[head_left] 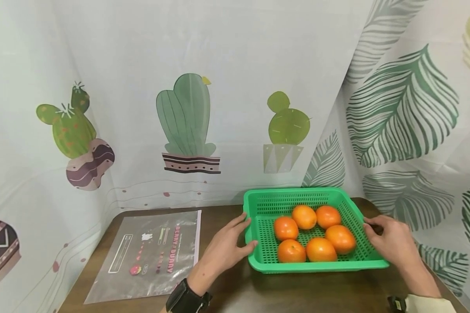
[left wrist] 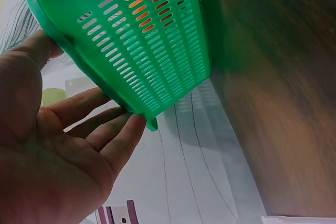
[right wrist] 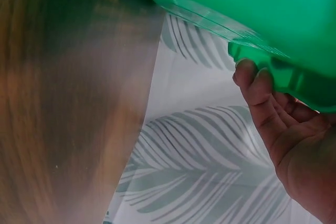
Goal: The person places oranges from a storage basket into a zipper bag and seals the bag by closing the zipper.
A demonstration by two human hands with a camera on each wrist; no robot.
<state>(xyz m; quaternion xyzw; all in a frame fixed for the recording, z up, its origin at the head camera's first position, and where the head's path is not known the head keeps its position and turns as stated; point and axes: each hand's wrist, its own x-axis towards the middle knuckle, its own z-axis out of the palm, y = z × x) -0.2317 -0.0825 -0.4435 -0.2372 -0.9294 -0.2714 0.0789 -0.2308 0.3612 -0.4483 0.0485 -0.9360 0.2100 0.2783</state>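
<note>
Green plastic basket [head_left: 317, 266] with six orange fruits [head_left: 321, 249] sits at the table's [head_left: 297, 293] right; your left hand's [head_left: 225, 245] loosely spread fingers touch its left rim, your right hand's [head_left: 392, 240] curled fingers grip its right.

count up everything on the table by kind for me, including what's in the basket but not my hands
Orange round fruits: 6
Green basket: 1
Clear printed bag: 1
Total: 8
</note>
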